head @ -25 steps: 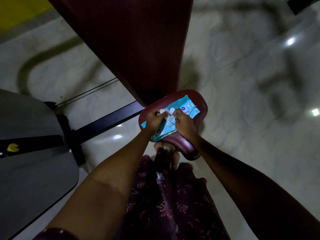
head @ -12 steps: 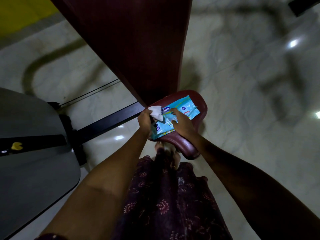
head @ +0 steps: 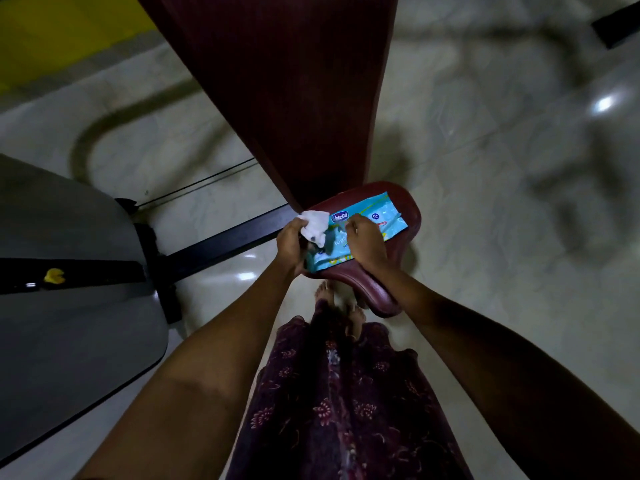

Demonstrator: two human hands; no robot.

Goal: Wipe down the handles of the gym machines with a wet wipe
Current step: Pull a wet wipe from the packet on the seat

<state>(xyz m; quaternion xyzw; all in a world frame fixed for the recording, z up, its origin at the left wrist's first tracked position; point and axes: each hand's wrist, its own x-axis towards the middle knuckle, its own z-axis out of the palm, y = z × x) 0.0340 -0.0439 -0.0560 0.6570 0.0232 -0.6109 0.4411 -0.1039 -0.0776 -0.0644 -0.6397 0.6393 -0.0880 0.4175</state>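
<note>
A light blue pack of wet wipes [head: 382, 216] lies on the dark red seat pad [head: 408, 206] of a gym machine. My left hand [head: 289, 240] pinches a white wet wipe [head: 314, 225] that sticks up from the pack's left end. My right hand [head: 363, 242] rests on the middle of the pack, fingers curled down against it. No machine handle shows in this view.
The red padded backrest [head: 287, 88] rises behind the seat. A black frame bar [head: 214, 244] runs left to a grey machine housing [head: 69, 271] with a black strip. Pale glossy floor tiles [head: 502, 237] surround everything; my bare feet [head: 346, 306] stand below the seat.
My left hand has drawn the white wipe up and out of the pack, toward the left. My right hand has stayed pressing on the pack.
</note>
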